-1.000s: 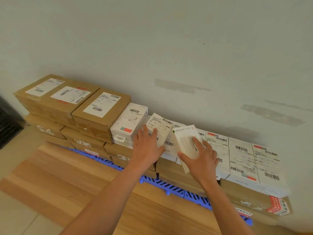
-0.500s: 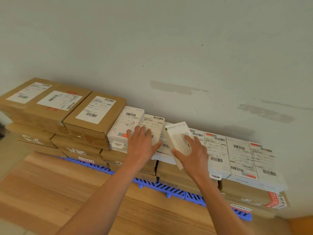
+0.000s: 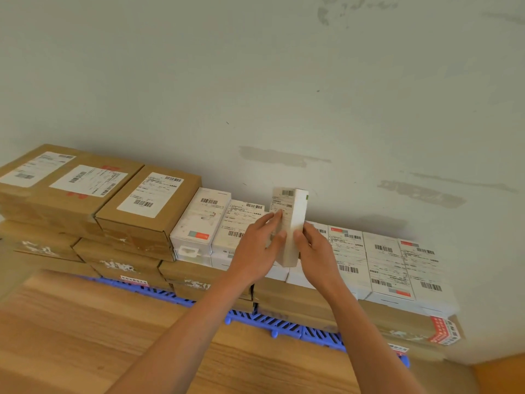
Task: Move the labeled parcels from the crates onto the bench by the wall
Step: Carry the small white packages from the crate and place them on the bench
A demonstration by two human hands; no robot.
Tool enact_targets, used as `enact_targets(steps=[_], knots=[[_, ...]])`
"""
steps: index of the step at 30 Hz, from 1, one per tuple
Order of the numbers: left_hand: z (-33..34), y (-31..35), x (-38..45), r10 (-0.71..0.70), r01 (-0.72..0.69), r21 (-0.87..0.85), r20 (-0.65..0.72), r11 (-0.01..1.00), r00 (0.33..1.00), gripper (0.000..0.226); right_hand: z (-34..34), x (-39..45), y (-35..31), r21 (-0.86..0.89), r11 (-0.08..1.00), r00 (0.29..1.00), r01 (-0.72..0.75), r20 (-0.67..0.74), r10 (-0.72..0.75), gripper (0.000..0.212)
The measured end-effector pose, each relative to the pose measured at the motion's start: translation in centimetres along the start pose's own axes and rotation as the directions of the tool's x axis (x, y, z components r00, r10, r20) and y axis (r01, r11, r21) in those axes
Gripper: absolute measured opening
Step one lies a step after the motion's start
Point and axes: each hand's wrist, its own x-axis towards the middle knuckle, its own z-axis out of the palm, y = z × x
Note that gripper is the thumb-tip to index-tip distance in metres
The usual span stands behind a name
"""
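Both hands on it: left hand [image 3: 255, 248] and right hand [image 3: 318, 251] pinch the white labeled parcel [image 3: 291, 223] upright on edge between their fingers, above the parcel row [image 3: 383, 260], likely to slot it into the gap.

Barcoded shipping labels [image 3: 152, 194] on the parcels [image 3: 386, 263], their print too small to read.

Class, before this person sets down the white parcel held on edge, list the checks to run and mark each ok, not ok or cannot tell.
1. White parcel gripped from both sides by left hand and right hand: ok.
2. Label facing up: not ok, parcel stands on edge.
3. Free slot in the white row: cannot tell.
4. Brown boxes stacked steadily: ok.
5. Parcel's weight: cannot tell.
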Motion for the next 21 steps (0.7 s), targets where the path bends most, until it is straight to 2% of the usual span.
enact_targets(steps=[3,8,12,16,21], knots=[[0.6,0.0,0.4,0.001,-0.005,0.089,0.039,0.996,0.999,0.053,0.2,-0.1,0.5,0.070,0.997,1.000,-0.022,-0.014,0.024,0.037],[1.4,-1.0,0.4,0.036,-0.069,0.268,0.124,0.961,0.992,0.049,0.0,0.4,1.8,0.064,0.995,0.995,-0.082,-0.052,0.086,0.038],[1.3,-1.9,-0.5,0.097,-0.150,0.354,0.164,0.923,0.982,0.045,-0.3,1.5,2.3,-0.032,0.995,0.992,-0.097,-0.084,0.094,0.027],[1.1,-2.6,-1.0,0.111,-0.202,0.432,0.227,0.879,0.968,0.052,0.4,3.0,3.5,-0.137,0.985,0.982,-0.110,-0.169,0.086,0.038],[0.8,-3.6,-1.1,0.133,-0.254,0.507,0.264,0.824,0.955,0.052,1.4,3.6,4.1,-0.191,0.978,0.979,-0.081,-0.202,0.042,0.030]])
